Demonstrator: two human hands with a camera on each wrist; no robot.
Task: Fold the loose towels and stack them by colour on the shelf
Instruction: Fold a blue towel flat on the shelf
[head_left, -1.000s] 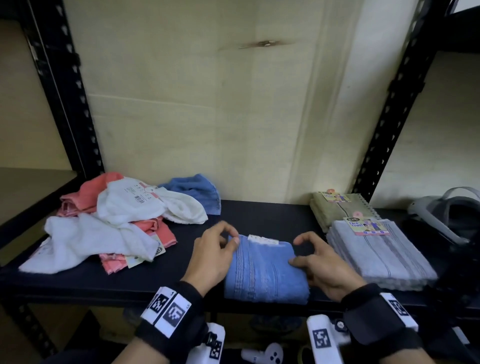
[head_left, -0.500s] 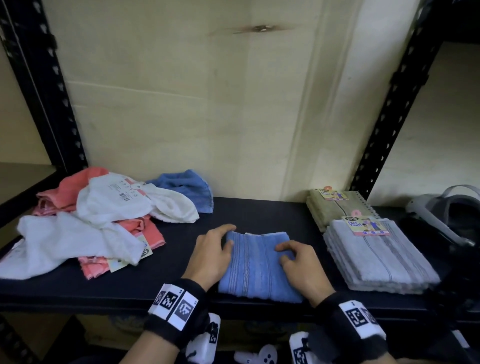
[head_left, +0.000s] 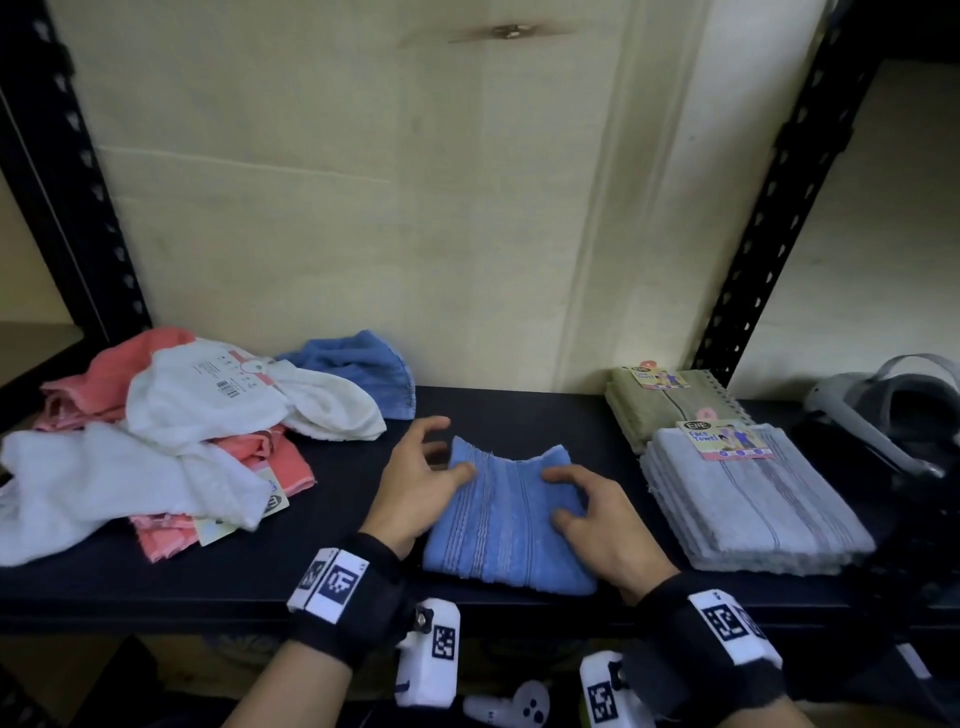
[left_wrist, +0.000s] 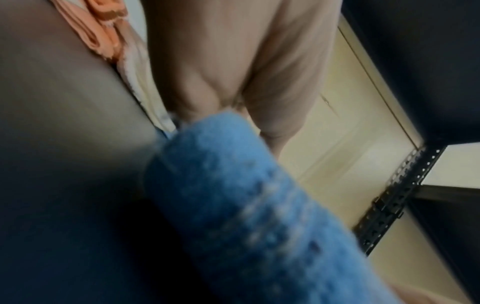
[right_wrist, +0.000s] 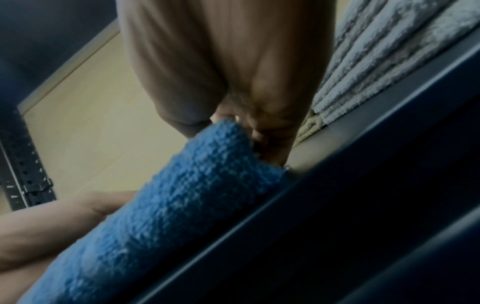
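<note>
The dark shelf carries everything, and the folded blue towel lies at the middle of its front edge. Left of that towel, a loose heap of white towels lies tangled over pink towels, with paper labels showing. Right of the blue towel, just beside it, sits a folded grey stack with a printed card on top; behind the stack lies a folded green towel. Behind and to the left of the blue towel, against the back wall, a second blue towel lies crumpled. The left hand rests at the folded towel's left edge, thumb on top, fingers spread and loosely bent. The right hand presses flat on its right half, fingers spread.
</note>
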